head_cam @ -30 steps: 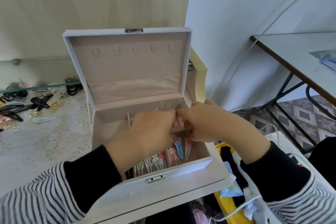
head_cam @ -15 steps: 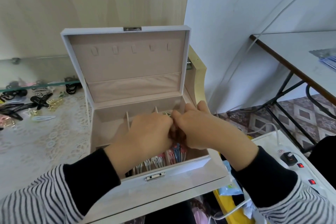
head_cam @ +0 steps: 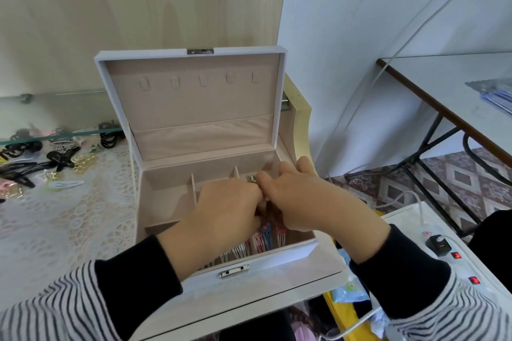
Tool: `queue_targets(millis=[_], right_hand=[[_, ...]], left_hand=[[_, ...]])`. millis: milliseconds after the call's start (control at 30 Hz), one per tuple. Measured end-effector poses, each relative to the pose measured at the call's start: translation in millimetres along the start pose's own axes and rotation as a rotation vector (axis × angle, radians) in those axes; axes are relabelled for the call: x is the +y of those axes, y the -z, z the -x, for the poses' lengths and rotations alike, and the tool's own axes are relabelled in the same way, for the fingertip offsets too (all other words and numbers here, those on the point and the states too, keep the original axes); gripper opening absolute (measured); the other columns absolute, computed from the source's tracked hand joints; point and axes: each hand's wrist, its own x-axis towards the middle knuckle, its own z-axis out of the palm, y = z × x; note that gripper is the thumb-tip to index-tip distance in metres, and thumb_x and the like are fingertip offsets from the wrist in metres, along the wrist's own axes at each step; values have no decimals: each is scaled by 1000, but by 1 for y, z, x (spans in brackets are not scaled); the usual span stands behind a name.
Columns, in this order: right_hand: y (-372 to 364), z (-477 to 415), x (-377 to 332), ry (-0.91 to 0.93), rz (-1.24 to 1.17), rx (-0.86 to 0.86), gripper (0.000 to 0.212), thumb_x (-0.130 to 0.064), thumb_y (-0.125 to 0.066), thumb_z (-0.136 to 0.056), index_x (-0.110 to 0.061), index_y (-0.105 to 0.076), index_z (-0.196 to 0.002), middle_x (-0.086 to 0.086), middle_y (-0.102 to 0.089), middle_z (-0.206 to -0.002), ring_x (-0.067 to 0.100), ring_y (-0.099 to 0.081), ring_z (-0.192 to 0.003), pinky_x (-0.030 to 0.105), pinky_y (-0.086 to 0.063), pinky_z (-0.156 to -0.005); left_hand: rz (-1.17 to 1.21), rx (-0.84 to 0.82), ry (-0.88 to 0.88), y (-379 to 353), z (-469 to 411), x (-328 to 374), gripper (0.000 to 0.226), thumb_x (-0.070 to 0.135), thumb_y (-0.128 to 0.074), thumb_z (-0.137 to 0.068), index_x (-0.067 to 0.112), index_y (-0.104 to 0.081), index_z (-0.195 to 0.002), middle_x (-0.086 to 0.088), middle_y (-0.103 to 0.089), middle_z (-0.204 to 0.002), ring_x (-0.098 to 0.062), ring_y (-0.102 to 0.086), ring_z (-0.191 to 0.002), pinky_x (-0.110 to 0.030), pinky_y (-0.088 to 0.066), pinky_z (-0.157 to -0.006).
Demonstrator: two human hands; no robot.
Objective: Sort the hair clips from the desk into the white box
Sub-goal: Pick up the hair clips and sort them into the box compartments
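- Head view: the white box (head_cam: pixel 277 260) stands open on the desk (head_cam: pixel 69 216). Its lid is tipped back upright, probably so that both hands can reach every compartment from above.
- The left hand (head_cam: pixel 224 210) and right hand (head_cam: pixel 307 202) meet inside the box, over its rear compartments toward the right wall. Both sets of fingers are curled down and inward, with the tips close together.
- A small metal clip (head_cam: pixel 251 178) shows right at the point where the hands meet. The knuckles cover the grip, so I cannot tell which hand pinches it, or whether either does. Two hands on one small piece suggests it is being opened or seated, not just dropped in.
- In the box's front compartment, a row of coloured snap clips (head_cam: pixel 263 241) stands on edge, side by side. This is likely to save room and keep one kind together.
- Well to the left of the box, loose hair clips (head_cam: pixel 55 158) lie on the lace cloth under a glass shelf (head_cam: pixel 55 135), so the sorting looks unfinished.
- Writing: the metal plate (head_cam: pixel 200 51) on the lid's top edge carries marks too small to read. The latch (head_cam: pixel 234 271) on the front wall is plain. To the right of the box, the power strip (head_cam: pixel 443 246) shows a round red mark, which is illegible.
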Motion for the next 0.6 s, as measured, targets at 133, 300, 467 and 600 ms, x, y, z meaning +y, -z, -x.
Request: queue_targets(millis=[133, 300, 467, 600], right_hand=[[-3, 0, 0, -12, 3, 14, 34, -5, -52, -82, -14, -39, -111, -8, -22, -68, 19, -29, -91, 37, -18, -79], [-10, 1, 0, -24, 13, 56, 35, -6, -52, -81, -13, -39, -113, -6, -24, -66, 22, -37, -100, 36, -16, -77], [-11, 1, 1, -30, 12, 55, 33, -8, -53, -80, -16, -39, -109, -6, -27, -68, 22, -39, -103, 37, -17, -78], [-11, 2, 2, -35, 5, 49, 30, -12, -55, -81, -18, -41, -107, -8, -27, -67, 22, -39, -102, 37, -17, -78]], left_hand=[[-28, -14, 15, 3, 1, 3, 21, 32, -56, -85, 37, -70, -99, 6, -67, -84, -16, -65, -88, -26, -37, -60], [-17, -36, 23, 3, 1, 4, 23, 30, -56, -85, 38, -71, -101, 7, -63, -80, -17, -63, -88, -26, -38, -62], [-1, -57, 26, 4, 2, 6, 21, 32, -58, -86, 39, -72, -100, 11, -54, -73, -13, -62, -87, -26, -32, -57], [21, -83, 24, 7, 4, 6, 20, 30, -56, -87, 38, -71, -96, 11, -47, -63, -13, -58, -79, -26, -32, -56]])
